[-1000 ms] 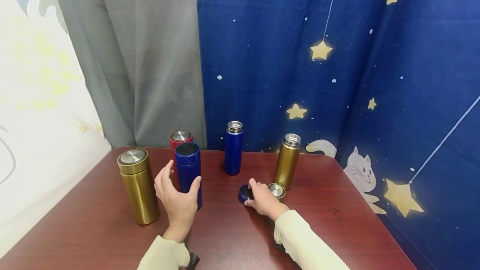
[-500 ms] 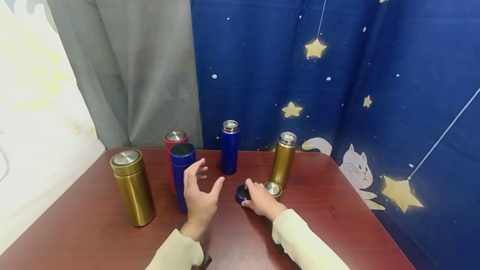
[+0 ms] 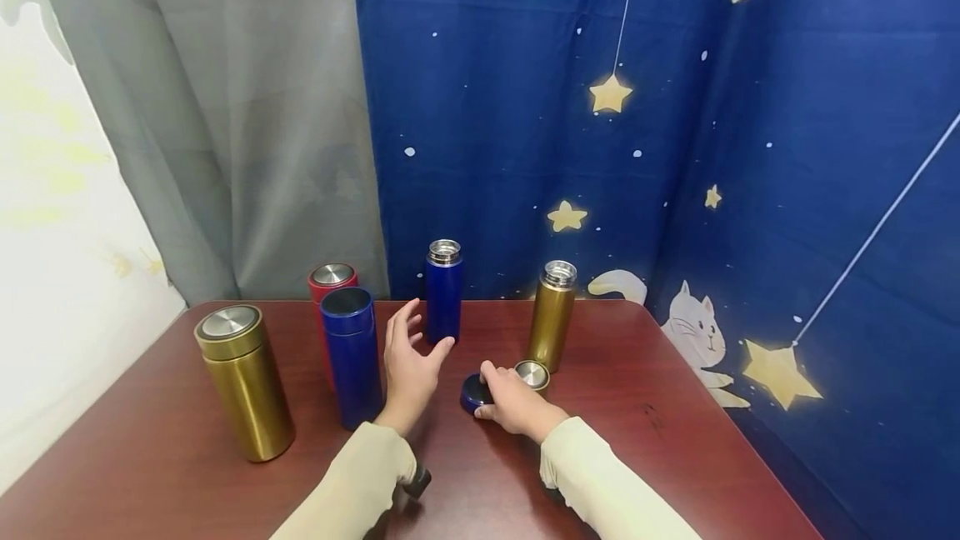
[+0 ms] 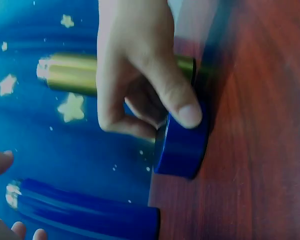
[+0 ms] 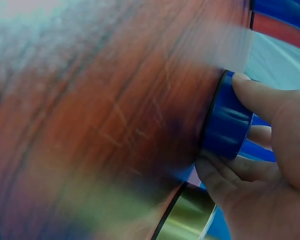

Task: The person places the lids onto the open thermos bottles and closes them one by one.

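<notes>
My right hand holds a dark blue thermos lid at the tabletop, thumb on the near side and fingers round the far side. In the right wrist view the lid sits between thumb and fingertips. My left hand is raised with its fingers spread, between a capped blue thermos and a lidless slim blue thermos whose steel mouth shows. In the left wrist view that slim bottle stands beyond the left fingers, with nothing in their grasp.
A gold lid with a steel top lies just behind my right hand. Behind it stands a lidless gold thermos. At left are a wide capped gold thermos and a capped red one, on a reddish wooden table.
My left hand has moved right, away from the capped blue thermos toward the slim blue one. The right hand keeps its hold on the lid. The head view has swung slightly right.
</notes>
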Demonstrator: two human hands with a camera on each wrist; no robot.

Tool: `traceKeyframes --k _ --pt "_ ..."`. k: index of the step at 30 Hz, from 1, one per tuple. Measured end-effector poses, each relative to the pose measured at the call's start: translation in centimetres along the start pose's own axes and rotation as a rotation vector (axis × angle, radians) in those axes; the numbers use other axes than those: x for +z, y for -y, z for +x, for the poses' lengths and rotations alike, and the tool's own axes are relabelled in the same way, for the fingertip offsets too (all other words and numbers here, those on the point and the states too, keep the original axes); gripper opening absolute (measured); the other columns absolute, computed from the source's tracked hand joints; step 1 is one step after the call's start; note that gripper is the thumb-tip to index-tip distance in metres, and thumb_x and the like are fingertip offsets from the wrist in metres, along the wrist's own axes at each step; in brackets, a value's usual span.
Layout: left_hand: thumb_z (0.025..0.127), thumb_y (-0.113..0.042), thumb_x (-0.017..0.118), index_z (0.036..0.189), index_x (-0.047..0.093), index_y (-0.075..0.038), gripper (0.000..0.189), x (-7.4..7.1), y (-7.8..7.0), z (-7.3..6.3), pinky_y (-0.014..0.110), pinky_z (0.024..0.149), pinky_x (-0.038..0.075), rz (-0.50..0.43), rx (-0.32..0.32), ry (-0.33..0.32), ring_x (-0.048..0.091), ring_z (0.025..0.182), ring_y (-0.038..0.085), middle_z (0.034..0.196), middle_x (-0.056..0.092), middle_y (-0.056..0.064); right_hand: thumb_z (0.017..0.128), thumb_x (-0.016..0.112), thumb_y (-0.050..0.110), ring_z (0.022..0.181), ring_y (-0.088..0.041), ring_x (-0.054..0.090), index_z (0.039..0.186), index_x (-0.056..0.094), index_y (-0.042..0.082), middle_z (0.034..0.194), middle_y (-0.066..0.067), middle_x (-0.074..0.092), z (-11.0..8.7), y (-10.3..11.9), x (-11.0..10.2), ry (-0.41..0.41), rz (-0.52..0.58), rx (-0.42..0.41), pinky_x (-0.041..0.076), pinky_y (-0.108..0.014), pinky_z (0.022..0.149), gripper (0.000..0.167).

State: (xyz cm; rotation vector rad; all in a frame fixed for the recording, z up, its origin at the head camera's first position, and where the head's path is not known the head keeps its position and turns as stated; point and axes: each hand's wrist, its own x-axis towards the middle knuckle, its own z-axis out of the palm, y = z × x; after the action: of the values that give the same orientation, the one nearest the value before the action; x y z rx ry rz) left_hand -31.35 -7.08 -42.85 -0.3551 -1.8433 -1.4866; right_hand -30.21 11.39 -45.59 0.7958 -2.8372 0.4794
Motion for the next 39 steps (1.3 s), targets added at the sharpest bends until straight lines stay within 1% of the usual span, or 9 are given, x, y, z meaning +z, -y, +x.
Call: traceKeyframes --k 2,4,10,13,19,26,30,35,39 --pt "0.078 -0.009 0.083 0.141 0.045 -0.011 0.074 0.3 0.5 0.7 0.048 0.095 0.048 0.015 -0.031 0.007 0.051 0.12 0.033 0.135 0.048 0.011 0.084 0.078 0.024 0.091 -0.028 0.057 0.105 0.046 0.008 0.095 -0.012 0.062 0.1 0.2 0.0 -0.006 -0.002 -0.003 0.049 -0.04 0.082 0.041" --pt "0.078 -0.01 0.083 0.142 0.044 -0.01 0.075 0.6 0.9 1.4 0.047 0.094 0.047 0.031 -0.056 0.005 0.051 0.118 0.033 0.134 0.048 0.014 0.084 0.078 0.025 0.092 -0.028 0.057 0.105 0.046 0.008 0.095 -0.011 0.061 0.3 0.3 -0.1 -0.007 0.003 0.0 0.05 -0.04 0.083 0.042" --pt "0.076 -0.008 0.083 0.142 0.043 -0.009 0.077 1.1 2.2 3.2 0.047 0.094 0.046 0.061 -0.116 -0.037 0.051 0.117 0.034 0.134 0.045 0.017 0.085 0.077 0.027 0.092 -0.025 0.057 0.108 0.046 0.009 0.094 -0.009 0.06 0.8 0.9 0.1 0.026 0.018 0.018 0.051 -0.038 0.081 0.042" --pt "0.076 -0.006 0.083 0.142 0.043 -0.01 0.078 0.8 2.8 3.7 0.048 0.096 0.044 0.068 -0.143 -0.048 0.048 0.119 0.035 0.136 0.042 0.016 0.085 0.077 0.027 0.093 -0.025 0.057 0.108 0.045 0.01 0.093 -0.009 0.06 0.8 1.1 0.3 0.027 0.029 0.02 0.051 -0.037 0.08 0.042" --pt "0.075 -0.009 0.085 0.144 0.04 -0.01 0.082 0.4 3.8 4.3 0.05 0.103 0.036 0.107 -0.202 -0.058 0.043 0.124 0.036 0.141 0.04 0.016 0.086 0.076 0.029 0.092 -0.024 0.057 0.108 0.046 0.011 0.094 -0.009 0.06 0.7 1.2 0.5 0.025 0.056 0.024 0.05 -0.037 0.079 0.041" --pt "0.075 -0.016 0.085 0.145 0.038 -0.008 0.084 0.6 4.5 4.8 0.053 0.107 0.033 0.137 -0.254 -0.017 0.04 0.13 0.038 0.145 0.038 0.018 0.088 0.074 0.03 0.087 -0.023 0.058 0.108 0.048 0.011 0.091 -0.008 0.06 0.7 1.2 0.3 0.005 0.078 0.022 0.051 -0.037 0.075 0.038" --pt "0.074 -0.016 0.086 0.144 0.039 -0.008 0.084 1.3 4.8 5.3 0.052 0.108 0.031 0.141 -0.273 -0.014 0.039 0.132 0.037 0.145 0.039 0.018 0.088 0.072 0.032 0.086 -0.023 0.059 0.108 0.049 0.01 0.091 -0.009 0.061 0.7 1.1 0.1 -0.01 0.076 0.018 0.051 -0.038 0.075 0.038" --pt "0.074 -0.019 0.086 0.145 0.039 -0.009 0.086 3.2 5.3 5.8 0.051 0.109 0.03 0.09 -0.286 -0.017 0.039 0.132 0.036 0.145 0.04 0.019 0.09 0.07 0.031 0.092 -0.027 0.06 0.111 0.052 0.009 0.096 -0.012 0.062 0.2 0.7 -0.2 -0.032 0.072 0.046 0.05 -0.043 0.079 0.036" --pt "0.074 -0.023 0.086 0.148 0.036 -0.01 0.091 4.5 5.7 5.8 0.051 0.11 0.028 0.055 -0.308 0.002 0.039 0.132 0.036 0.147 0.04 0.018 0.09 0.07 0.031 0.096 -0.028 0.059 0.112 0.055 0.009 0.099 -0.012 0.064 -0.4 0.3 -0.1 -0.04 0.075 0.069 0.05 -0.044 0.082 0.034"
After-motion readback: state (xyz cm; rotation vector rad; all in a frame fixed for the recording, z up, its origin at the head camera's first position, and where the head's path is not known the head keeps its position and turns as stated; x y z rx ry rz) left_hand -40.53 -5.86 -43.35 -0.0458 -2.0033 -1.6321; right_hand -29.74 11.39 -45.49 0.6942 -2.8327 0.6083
